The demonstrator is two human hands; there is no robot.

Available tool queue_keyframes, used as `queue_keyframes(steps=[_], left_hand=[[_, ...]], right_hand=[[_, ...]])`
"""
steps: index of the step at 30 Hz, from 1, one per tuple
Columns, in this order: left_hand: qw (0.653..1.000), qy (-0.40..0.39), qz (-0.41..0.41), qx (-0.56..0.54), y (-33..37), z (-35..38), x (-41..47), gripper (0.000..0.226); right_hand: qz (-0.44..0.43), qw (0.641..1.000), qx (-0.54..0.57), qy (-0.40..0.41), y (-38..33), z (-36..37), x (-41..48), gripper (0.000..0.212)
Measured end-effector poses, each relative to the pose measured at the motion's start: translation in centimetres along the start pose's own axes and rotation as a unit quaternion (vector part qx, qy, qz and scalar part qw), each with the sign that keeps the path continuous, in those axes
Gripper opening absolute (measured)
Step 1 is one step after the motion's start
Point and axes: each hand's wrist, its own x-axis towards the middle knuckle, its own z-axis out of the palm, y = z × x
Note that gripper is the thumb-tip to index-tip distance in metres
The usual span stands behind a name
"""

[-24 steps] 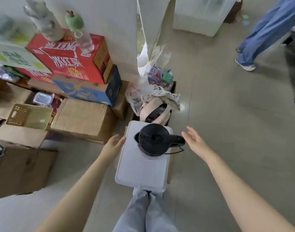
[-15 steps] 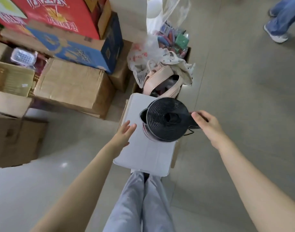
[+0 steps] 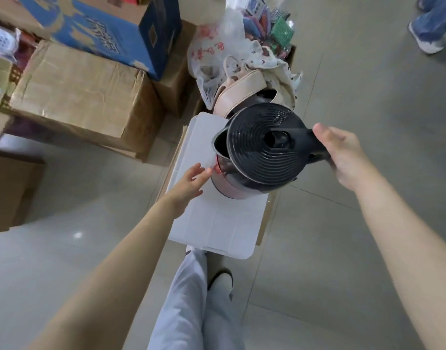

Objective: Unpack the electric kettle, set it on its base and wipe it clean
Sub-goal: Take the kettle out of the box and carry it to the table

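Nearest the camera, two legs in pale grey trousers (image 3: 191, 306) stand on the grey tiled floor (image 3: 343, 248), with one dark-soled white slipper (image 3: 220, 280) visible beside them.

Just beyond the legs lies a white rectangular panel (image 3: 217, 223) with faint fold lines, laid on top of a cardboard box (image 3: 266, 218) whose brown edges show at its left and right sides.

The electric kettle (image 3: 260, 147) is at the far end of this panel. Its black lid has concentric ridges and a central recess; its body is pale pink below. A red mark shows on the body near the spout, too small to read.

The right hand (image 3: 343, 152) is closed around the black kettle handle, thumb on top. The left hand (image 3: 191, 181) is loosely spread, fingertips at the kettle's left side by the spout; whether they touch it cannot be told.

Behind the kettle sit a pink bag (image 3: 239, 89) and a white plastic bag (image 3: 212, 61) with red print.

Far left, a plain brown carton (image 3: 83, 97) carries a blue carton (image 3: 115, 31) with gold Chinese characters, not legible. Far right, another person's jeans and white shoe (image 3: 425, 42) appear.
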Motion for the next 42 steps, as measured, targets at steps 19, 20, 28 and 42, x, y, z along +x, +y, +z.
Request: queue_keyframes(steps=[19, 20, 28, 42], left_hand=[[0.990, -0.063, 0.028, -0.124, -2.5, 0.5, 0.8, 0.096], [0.989, -0.053, 0.021, -0.138, -2.4, 0.6, 0.8, 0.087], [0.988, -0.089, 0.003, -0.127, -1.2, 1.7, 1.6, 0.092], [0.960, -0.064, -0.026, -0.270, -2.5, 5.8, -0.1, 0.074]], right_hand=[[-0.027, 0.997, 0.067, -0.037, 1.6, -1.8, -0.2, 0.075], [-0.022, 0.996, 0.072, -0.038, 1.6, -1.9, -0.1, 0.072], [-0.003, 0.988, 0.139, -0.062, 2.0, -2.7, -0.3, 0.066], [-0.018, 0.985, 0.146, -0.094, 1.3, -4.6, -0.7, 0.065]])
